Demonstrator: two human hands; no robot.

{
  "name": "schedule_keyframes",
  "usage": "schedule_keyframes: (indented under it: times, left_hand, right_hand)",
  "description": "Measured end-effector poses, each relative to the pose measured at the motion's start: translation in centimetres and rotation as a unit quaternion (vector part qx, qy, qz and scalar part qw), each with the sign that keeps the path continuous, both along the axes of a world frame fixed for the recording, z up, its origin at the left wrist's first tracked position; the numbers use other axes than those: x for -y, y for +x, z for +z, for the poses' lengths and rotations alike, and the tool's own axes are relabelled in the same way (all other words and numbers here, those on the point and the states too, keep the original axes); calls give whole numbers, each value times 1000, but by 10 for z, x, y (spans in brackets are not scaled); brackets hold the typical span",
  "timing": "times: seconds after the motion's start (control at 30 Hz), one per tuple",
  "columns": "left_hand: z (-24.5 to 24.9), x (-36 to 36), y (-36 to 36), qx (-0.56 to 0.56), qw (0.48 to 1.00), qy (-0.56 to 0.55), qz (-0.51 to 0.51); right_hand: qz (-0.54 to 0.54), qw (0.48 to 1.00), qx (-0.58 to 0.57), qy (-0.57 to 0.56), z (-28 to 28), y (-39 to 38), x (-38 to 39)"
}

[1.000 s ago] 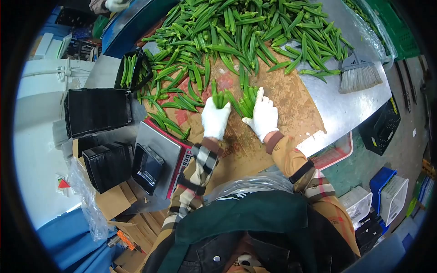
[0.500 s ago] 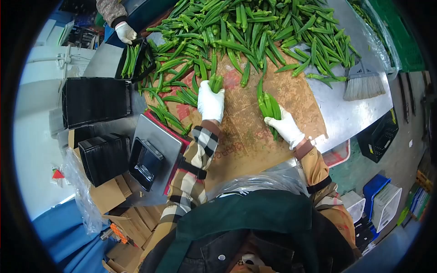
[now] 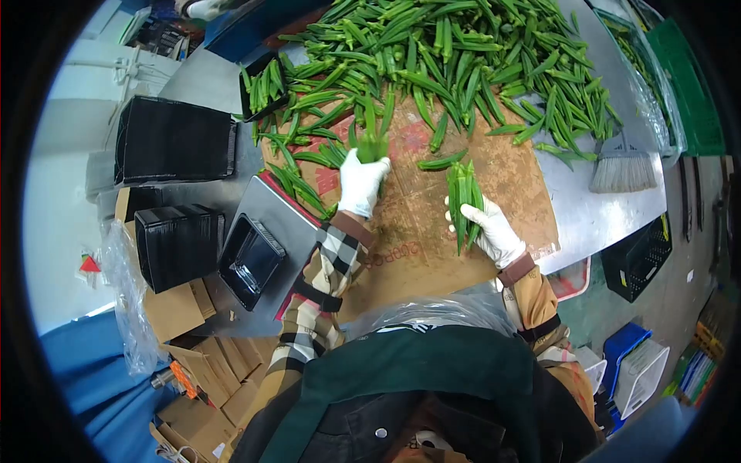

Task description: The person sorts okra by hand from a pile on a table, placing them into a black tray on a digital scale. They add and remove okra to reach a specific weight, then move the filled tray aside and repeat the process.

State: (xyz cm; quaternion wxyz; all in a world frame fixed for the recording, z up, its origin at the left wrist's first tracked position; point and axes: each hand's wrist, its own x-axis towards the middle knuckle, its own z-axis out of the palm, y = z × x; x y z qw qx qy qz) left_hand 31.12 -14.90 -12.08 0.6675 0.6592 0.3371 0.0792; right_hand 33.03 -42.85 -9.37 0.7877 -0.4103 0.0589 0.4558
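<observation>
Because the right grip clasps its okra bunch mid-length, pods could slip toward six o'clock; at ten o'clock, the left grip holds blurred pods.

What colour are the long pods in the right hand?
The long ridged pods are green; best: head view.

Bright light, dark fisheye-warped edges

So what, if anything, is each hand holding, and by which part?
The right hand holds a bunch of okra around its middle; the left hand holds a motion-blurred bunch, seemingly by its near end.
</observation>
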Motion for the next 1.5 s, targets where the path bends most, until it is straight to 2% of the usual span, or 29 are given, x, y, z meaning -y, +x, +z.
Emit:
schedule_keyframes:
  times: [0.03, 0.07, 0.13, 0.2, 0.23, 0.3, 0.33, 0.37, 0.47, 0.5, 0.53, 0.6, 0.63, 0.67, 0.73, 0.77, 0.8, 0.9, 0.97, 1.03, 1.07, 1.13, 1.17, 1.23, 1.27, 1.3, 1.4, 1.43, 1.5]
  left_hand:
    - [7, -11, 7, -3, 1000, 15, 3]
    - [-8, -24, 18, 28, 994, 98, 24]
    - [5, -35, 44, 23, 981, 191, 39]
    - [22, -31, 66, -38, 956, 287, 46]
    - [9, -35, 77, -83, 938, 335, 24]
    - [-5, -25, 80, -121, 895, 428, -33]
    - [-17, -21, 81, -139, 868, 473, -61]
    - [-30, -23, 84, -135, 860, 483, -93]
    - [-2, -15, 84, -111, 918, 379, -38]
    - [6, -18, 79, -69, 929, 363, -18]
    - [16, -21, 75, -3, 944, 329, -8]
    - [31, -37, 67, 31, 923, 382, 37]
    - [34, -47, 59, 33, 927, 371, 49]
    - [40, -59, 51, 35, 929, 362, 61]
    - [43, -82, 35, -42, 923, 375, 81]
    - [38, -94, 25, -54, 917, 387, 81]
    - [32, -102, 21, -61, 912, 398, 81]
    - [41, -88, 9, 21, 935, 349, 54]
    - [49, -73, 2, 74, 987, 138, 45]
    - [62, -53, -7, 94, 989, -106, 33]
    - [56, -47, -12, 108, 952, -282, 45]
    - [66, -27, -21, 120, 869, -476, 60]
    - [68, -21, -27, 114, 849, -513, 52]
    - [71, -12, -39, 121, 821, -558, 1]
    - [74, -6, -45, 110, 835, -540, 7]
    - [71, -6, -50, 108, 850, -514, -27]
    - [76, -2, -62, 70, 926, -361, -88]
    - [75, -1, -67, 49, 942, -316, -97]
    - [70, 9, -76, 27, 964, -246, -97]
  right_hand:
    - [8, 1000, -12, 6, 1, -2, 2]
    - [15, 1000, -24, 12, 2, -4, 4]
    - [11, 998, -49, 26, 10, -9, 6]
    - [5, 996, -79, 50, 21, -12, 14]
    - [7, 997, -63, 45, 22, -13, 21]
    - [48, 979, 145, -133, 3, -13, 28]
    - [68, 942, 243, -220, 1, -11, 30]
    - [232, 757, 334, -511, 5, -8, 37]
    - [65, 928, 248, -271, 0, -16, 60]
    - [29, 972, 132, -190, 20, -18, 60]
    - [28, 976, 102, -192, 16, -21, 65]
    - [28, 979, 54, -194, 4, -16, 81]
    - [35, 946, 166, -277, -13, -18, 79]
    - [44, 939, 175, -292, -22, -23, 84]
    - [65, 925, 196, -319, -14, -24, 78]
    - [52, 947, 129, -290, -7, -25, 73]
    - [46, 943, 172, -282, -1, -20, 65]
    - [32, 921, 289, -259, 4, 2, 30]
    - [8, 800, 474, -367, -23, 18, 1]
    - [44, 679, 616, -398, -25, 41, -31]
    - [60, 608, 679, -407, -27, 52, -42]
    - [89, 509, 728, -451, -54, 64, -60]
    - [103, 456, 748, -471, -67, 65, -66]
    - [186, 453, 712, -503, -58, 66, -70]
    - [229, 447, 693, -517, -53, 67, -71]
    - [198, 476, 681, -519, -56, 64, -68]
    - [116, 644, 565, -503, -24, 36, -60]
    - [103, 747, 452, -477, -23, 34, -61]
    - [127, 908, 267, -298, 9, 23, -57]
